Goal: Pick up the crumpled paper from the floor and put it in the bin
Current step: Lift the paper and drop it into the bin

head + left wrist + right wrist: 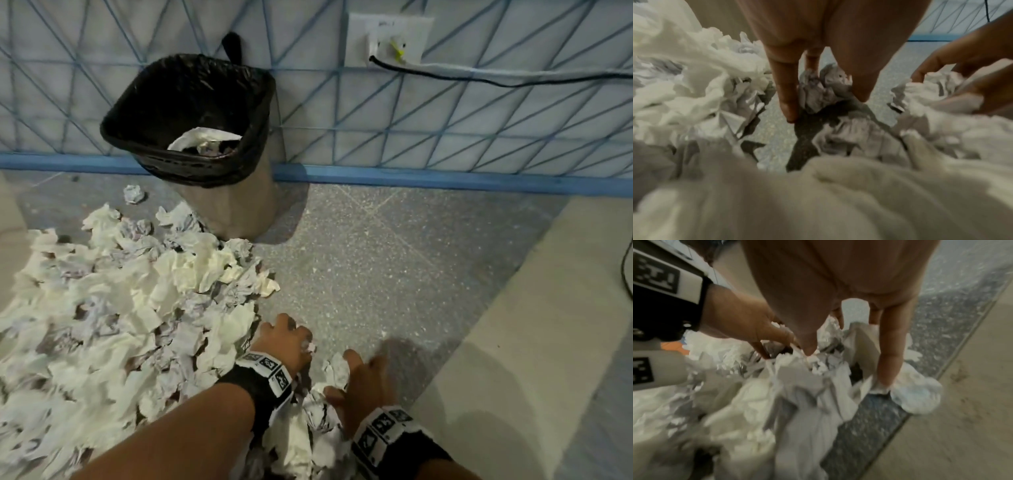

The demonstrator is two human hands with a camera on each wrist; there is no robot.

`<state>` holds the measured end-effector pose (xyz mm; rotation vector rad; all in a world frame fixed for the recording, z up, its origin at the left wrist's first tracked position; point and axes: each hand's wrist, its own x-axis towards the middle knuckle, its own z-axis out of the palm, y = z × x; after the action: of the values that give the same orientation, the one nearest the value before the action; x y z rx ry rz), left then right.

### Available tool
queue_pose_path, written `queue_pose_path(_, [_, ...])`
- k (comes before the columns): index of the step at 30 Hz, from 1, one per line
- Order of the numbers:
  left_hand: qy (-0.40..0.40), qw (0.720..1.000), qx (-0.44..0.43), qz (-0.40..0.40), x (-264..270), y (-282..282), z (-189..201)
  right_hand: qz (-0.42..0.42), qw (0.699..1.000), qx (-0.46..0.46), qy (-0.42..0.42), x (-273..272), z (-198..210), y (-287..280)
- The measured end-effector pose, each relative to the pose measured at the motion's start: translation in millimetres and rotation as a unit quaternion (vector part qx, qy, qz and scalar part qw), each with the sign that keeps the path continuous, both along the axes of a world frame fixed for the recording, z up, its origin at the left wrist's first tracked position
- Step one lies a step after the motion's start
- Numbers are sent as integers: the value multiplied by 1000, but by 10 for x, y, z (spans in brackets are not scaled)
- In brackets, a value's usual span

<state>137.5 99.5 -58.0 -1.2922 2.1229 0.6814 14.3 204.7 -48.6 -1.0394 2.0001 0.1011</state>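
Both hands down at the near edge of the crumpled paper pile on the floor. My left hand has its fingers curled down around a small grey-white paper ball, thumb on the other side of it; ball sits on the floor. My right hand is just beside it, fingers bent into a loose wad of paper, thumb pressing from the near side, so clamped on that wad. Pile spreads left and toward me, mixed white and printed sheets. Bin stands against the wall beyond the pile, black liner over the rim, some paper already inside. One stray ball lies left of the bin base. Wall outlet with cable plugged in, upper right.
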Motion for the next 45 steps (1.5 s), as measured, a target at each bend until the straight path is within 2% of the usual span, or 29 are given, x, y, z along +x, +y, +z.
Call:
queue_pose_path(4, [7, 999, -17, -36, 18, -62, 51, 26, 999, -31, 16, 11, -50, 25])
queue_pose_path(8, [5, 995, -4, -95, 21, -283, 389, 50, 997, -55, 2, 29, -13, -61])
queue_pose_path(12, [35, 991, -27, -125, 112, -677, 999, 85, 992, -88, -9, 51, 233, -286])
queue_pose_path(15, [127, 976, -94, -150, 223, -1010, 1637, 109, 986, -123, -34, 7, 604, -670])
queue_pose_path(17, [183, 957, -167, -150, 328, -1321, 2087, 101, 971, -212, -44, -50, 936, -1002])
queue_pose_path(19, [238, 931, -248, -122, 434, -1695, 2487, 45, 946, -315, -61, -61, 1430, -1421])
queue_pose_path(21, [267, 910, -311, -66, 530, -2083, 2796, 2, 908, -411, -81, -5, 1921, -1917])
queue_pose_path(23, [285, 897, -338, 13, 584, -2444, 2961, -35, 866, -485, -113, 125, 2261, -2420])
queue_pose_path(25, [317, 883, -335, 88, 630, -2747, 2940, -63, 841, -521, -131, 290, 2360, -2847])
queue_pose_path(26, [324, 878, -332, 120, 660, -2856, 2873, -67, 839, -525, -131, 381, 2373, -2997])
queue_pose_path(28, [294, 880, -330, 172, 761, -2986, 2674, -52, 861, -489, -129, 515, 2306, -3160])
queue_pose_path(30, [255, 871, -376, 187, 909, -2986, 2518, -17, 883, -459, -91, 517, 2188, -3138])
queue_pose_path(31, [253, 858, -408, 181, 974, -2933, 2483, -7, 880, -471, -67, 470, 2136, -3058])
queue_pose_path(33, [270, 836, -459, 132, 1056, -2760, 2466, -3, 854, -519, -45, 323, 2037, -2837])
queue_pose_path(35, [288, 825, -486, 27, 1035, -2519, 2430, 14, 844, -534, -44, 169, 1898, -2572])
queue_pose_path(36, [300, 823, -481, -31, 978, -2367, 2400, 37, 855, -515, -45, 107, 1831, -2416])
queue_pose_path(38, [302, 837, -443, -111, 858, -2058, 2298, 118, 896, -425, -42, -19, 1676, -2122])
queue_pose_path(41, [240, 890, -351, -163, 697, -1670, 2137, 236, 940, -246, -29, -197, 1464, -1831])
queue_pose_path(43, [174, 933, -269, -166, 614, -1449, 2046, 291, 945, -147, -29, -276, 1351, -1664])
queue_pose_path(45, [82, 964, -203, -152, 571, -1215, 1936, 364, 927, -89, -28, -302, 1241, -1466])
